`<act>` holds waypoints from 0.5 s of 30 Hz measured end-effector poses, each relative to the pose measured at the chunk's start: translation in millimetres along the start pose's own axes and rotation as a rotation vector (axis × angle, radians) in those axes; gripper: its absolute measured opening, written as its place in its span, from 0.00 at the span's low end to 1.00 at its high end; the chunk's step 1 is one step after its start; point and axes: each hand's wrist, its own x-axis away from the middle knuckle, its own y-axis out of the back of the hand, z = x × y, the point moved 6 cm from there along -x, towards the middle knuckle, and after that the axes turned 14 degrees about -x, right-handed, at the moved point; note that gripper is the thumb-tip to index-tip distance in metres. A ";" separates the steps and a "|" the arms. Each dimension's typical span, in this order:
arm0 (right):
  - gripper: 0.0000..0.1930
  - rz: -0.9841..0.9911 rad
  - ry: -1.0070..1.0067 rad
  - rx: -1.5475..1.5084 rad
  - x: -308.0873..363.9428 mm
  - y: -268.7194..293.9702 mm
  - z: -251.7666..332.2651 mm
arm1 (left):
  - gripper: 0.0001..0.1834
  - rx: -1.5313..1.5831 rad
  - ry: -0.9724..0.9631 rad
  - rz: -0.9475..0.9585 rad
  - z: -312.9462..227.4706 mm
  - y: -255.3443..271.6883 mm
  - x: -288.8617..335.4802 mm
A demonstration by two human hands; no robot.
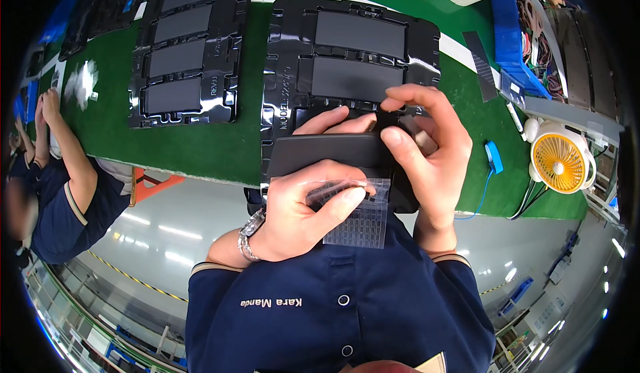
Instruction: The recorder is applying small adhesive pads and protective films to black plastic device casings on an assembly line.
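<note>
- Presently, we have a dark panel (pixel 327 153) up in our hands, above the near part of a black tray (pixel 287 60), and the step in hand looks like close work at the panel's right end.
- Our left hand (pixel 293 210) is closed: its thumb and forefinger bend together over a clear sheet (pixel 359 226) marked with small rectangles, and the palm side bears against the panel's near edge.
- More fingers show past the panel's far edge, probably our left ones supporting it from beneath.
- Our right hand (pixel 437 150) is curled at the panel's right end, thumb and forefinger parted by a small gap; we cannot tell whether anything thin sits between them, or whether the thumb touches the panel.
- The clear sheet hangs below the panel, in front of our shirt (pixel 340 286), perhaps as the source of small pieces for it.
- Beyond, two more panels (pixel 360 34) lie in the tray on the green desk (pixel 193 153).
- As we judge it, the next move calls for a steady left hold, the panel kept level, and a light, exact right pinch that neither smudges the face nor creases the sheet.
</note>
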 end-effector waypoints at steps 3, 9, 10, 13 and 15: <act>0.14 0.128 -0.081 -0.081 6.5 -3.3 -12.2 | 0.06 -0.025 -0.043 0.010 0.1 3.1 1.5; 0.07 -0.096 -0.106 0.040 1.5 43.1 -16.1 | 0.04 0.035 -0.113 -0.029 7.5 56.4 15.5; 0.07 -0.077 -0.137 0.109 2.0 44.6 -17.1 | 0.04 -0.059 -0.168 0.027 8.6 61.3 20.8; 0.08 0.025 -0.178 0.222 3.5 35.0 -25.7 | 0.05 -0.565 -0.295 0.205 -5.1 52.1 26.9; 0.09 0.039 -0.043 0.364 5.9 21.9 -29.3 | 0.05 -0.676 -0.335 0.386 -2.8 34.7 30.6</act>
